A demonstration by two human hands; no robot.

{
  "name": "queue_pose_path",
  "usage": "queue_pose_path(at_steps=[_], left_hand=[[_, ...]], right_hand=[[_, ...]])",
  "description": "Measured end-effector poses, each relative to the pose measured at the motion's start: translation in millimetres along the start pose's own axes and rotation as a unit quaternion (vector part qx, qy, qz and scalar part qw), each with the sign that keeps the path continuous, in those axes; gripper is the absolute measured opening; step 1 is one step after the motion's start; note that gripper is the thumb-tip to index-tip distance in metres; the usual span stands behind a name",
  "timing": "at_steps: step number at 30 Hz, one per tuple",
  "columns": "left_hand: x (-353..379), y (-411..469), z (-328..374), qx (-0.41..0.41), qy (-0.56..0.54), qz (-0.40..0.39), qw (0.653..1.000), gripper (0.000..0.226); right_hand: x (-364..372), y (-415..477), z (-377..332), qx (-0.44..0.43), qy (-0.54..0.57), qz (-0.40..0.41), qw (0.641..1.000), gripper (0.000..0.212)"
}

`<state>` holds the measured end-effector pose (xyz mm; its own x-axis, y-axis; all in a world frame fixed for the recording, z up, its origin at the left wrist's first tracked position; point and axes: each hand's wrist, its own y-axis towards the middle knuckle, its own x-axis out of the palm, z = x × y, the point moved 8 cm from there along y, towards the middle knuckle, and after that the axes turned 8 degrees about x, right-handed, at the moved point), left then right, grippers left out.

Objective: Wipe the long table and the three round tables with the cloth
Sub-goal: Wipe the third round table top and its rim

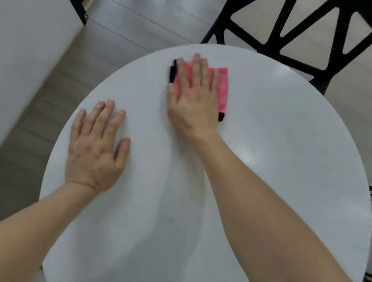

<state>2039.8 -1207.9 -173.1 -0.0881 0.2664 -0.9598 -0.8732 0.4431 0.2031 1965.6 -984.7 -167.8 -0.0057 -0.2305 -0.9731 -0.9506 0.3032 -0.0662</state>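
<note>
1. Left hand at 8 o'clock on the round surface: grip slack, fingers straight, palm flat, holding nothing. Probably bracing.
2. Right hand toward 12 o'clock: grip flat, straight fingers pressing the pink cloth onto the top, not curled round it.
3. Step looks like wiping this top. Use even palm pressure, overlap passes out to the rim, keep the cloth folded, and shift the bracing hand so 8 o'clock gets covered.
4. Black chair beyond at 12–1 o'clock, near the rim. Avoid bumping it.

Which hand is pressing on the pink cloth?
The right hand, flat on the pink cloth; the left hand rests on the bare round table.
</note>
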Motion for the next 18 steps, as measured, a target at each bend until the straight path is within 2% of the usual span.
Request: queue_pose_path(at_steps=[2, 3, 5, 6, 7, 9, 10, 11, 12, 13, 14, 16, 18], left_hand=[[-2.9, 2.0, -0.1, 0.005, -0.003, 0.007, 1.000, 0.060], [-3.0, 2.7, 0.9, 0.006, -0.006, 0.010, 1.000, 0.059], [-3.7, 3.5, 0.4, -0.003, -0.007, 0.010, 1.000, 0.059], [-4.3, 3.9, -0.6, -0.007, -0.009, 0.009, 1.000, 0.059], [-4.2, 3.7, -0.7, -0.009, -0.012, 0.010, 1.000, 0.059], [-3.8, 2.4, -0.6, -0.012, -0.014, 0.011, 1.000, 0.058], [-3.2, 2.4, -0.7, -0.012, -0.014, 0.008, 1.000, 0.058], [-2.6, 1.6, -0.7, -0.013, -0.015, 0.005, 1.000, 0.058], [-2.0, 1.5, -1.0, -0.012, -0.017, 0.002, 1.000, 0.058], [-2.3, 0.5, 0.0, -0.011, -0.021, 0.000, 1.000, 0.058], [-3.1, 0.5, 0.1, -0.012, -0.024, 0.003, 1.000, 0.058], [-3.6, 2.5, -0.8, -0.011, -0.025, 0.012, 1.000, 0.057], [-4.3, 3.3, -1.9, -0.009, -0.021, 0.017, 1.000, 0.057]], right_hand=[[15.0, -33.5, -68.0, -0.211, -0.020, -0.039, 0.977, 0.065], [17.1, -47.0, -70.7, -0.289, -0.032, -0.050, 0.956, 0.063], [7.4, -46.6, -34.1, -0.368, -0.032, -0.069, 0.927, 0.063], [-1.9, -32.9, -4.1, -0.354, -0.042, -0.080, 0.931, 0.064], [-13.7, -11.9, 29.1, -0.303, -0.058, -0.080, 0.948, 0.064], [-33.5, 34.7, 87.0, -0.107, -0.062, -0.050, 0.991, 0.066], [-37.7, 49.0, 99.4, 0.003, -0.059, -0.022, 0.998, 0.068], [-36.4, 55.0, 96.4, 0.096, -0.045, 0.010, 0.994, 0.070], [-29.3, 54.7, 77.8, 0.154, -0.032, 0.036, 0.987, 0.071], [-19.1, 51.0, 46.5, 0.164, -0.023, 0.043, 0.985, 0.072], [-6.7, 48.6, 5.3, 0.122, -0.015, 0.036, 0.992, 0.072], [16.7, 32.6, -81.2, -0.061, -0.026, -0.010, 0.998, 0.070], [27.7, 5.4, -118.4, -0.254, -0.050, -0.061, 0.964, 0.069]])
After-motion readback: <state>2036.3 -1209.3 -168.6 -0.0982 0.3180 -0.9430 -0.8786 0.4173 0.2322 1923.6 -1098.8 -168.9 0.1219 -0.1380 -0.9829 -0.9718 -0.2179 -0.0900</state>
